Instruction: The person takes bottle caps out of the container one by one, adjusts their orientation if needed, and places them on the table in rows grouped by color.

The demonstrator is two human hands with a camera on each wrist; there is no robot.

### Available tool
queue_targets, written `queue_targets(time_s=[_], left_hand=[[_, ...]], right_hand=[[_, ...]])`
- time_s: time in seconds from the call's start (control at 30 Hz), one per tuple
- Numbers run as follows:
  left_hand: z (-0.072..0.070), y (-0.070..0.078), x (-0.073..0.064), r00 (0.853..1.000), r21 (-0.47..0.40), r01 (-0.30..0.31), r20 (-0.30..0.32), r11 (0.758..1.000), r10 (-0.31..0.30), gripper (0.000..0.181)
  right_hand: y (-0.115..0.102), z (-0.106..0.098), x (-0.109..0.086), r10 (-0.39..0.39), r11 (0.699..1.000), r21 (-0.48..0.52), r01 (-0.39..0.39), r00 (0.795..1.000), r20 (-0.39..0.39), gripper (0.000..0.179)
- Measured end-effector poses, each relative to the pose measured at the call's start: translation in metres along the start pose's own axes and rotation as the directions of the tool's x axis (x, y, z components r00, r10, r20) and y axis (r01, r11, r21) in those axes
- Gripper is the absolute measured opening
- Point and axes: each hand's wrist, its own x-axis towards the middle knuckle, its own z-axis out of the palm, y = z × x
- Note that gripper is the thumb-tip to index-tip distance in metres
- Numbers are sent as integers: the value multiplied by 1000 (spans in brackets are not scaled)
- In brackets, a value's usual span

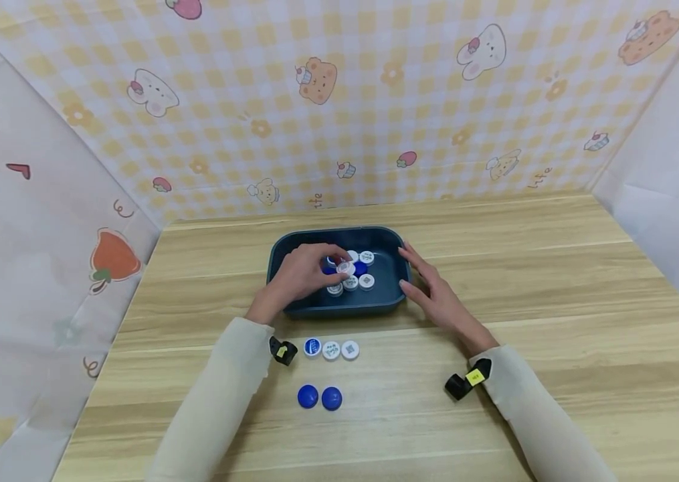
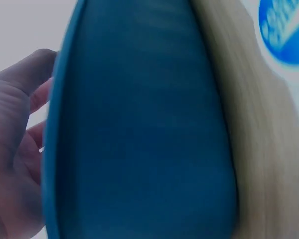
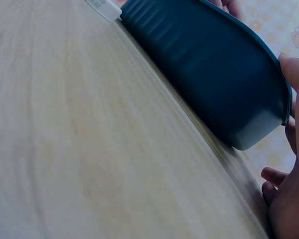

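Inside the dark blue tray (image 1: 389,268), my left hand (image 1: 300,273) pinches a white bottle cap (image 1: 345,268) between thumb and fingers. Around it in the tray lie several more white caps (image 1: 366,282) and some blue ones (image 1: 360,268), partly covered by the hand. My right hand (image 1: 440,302) is at the tray's right end, thumb and fingers spread against the rim, holding no cap. The right wrist view shows its thumb (image 3: 293,72) touching the rim. In the left wrist view, the tray's wall (image 2: 139,129) hides the fingertips and the pinched cap.
On the wooden table (image 1: 556,281) in front of the tray, three caps lie in a row, one with a blue print (image 1: 312,347) and two white (image 1: 331,351). Nearer lie two plain blue caps (image 1: 308,396). A patterned cloth wall (image 1: 363,120) stands behind.
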Motion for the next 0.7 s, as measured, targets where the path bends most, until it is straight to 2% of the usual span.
queue_targets(time_s=[0.13,0.23,0.33,0.5,0.57,0.7], left_hand=[[3,10,-7,995,-38,-88,-47,995,86,29],[7,17,-11,981,-20,-182,-79,983,180,29],[10,25,-15,955,17,-275,-113,961,276,29],[14,38,-22,903,67,-390,-169,919,395,29],[16,42,-25,882,95,-431,-164,897,441,27],[20,47,-31,848,174,-500,-98,848,520,26]], right_hand=[[0,0,0,2,1000,-1,-2,1000,2,57],[0,0,0,4,1000,5,-4,1000,5,57],[0,0,0,4,1000,11,-4,1000,3,56],[0,0,1,8,1000,8,-8,1000,-4,56],[-1,0,1,11,1000,8,-11,1000,-5,56],[-1,-1,1,14,1000,9,-14,1000,0,56]])
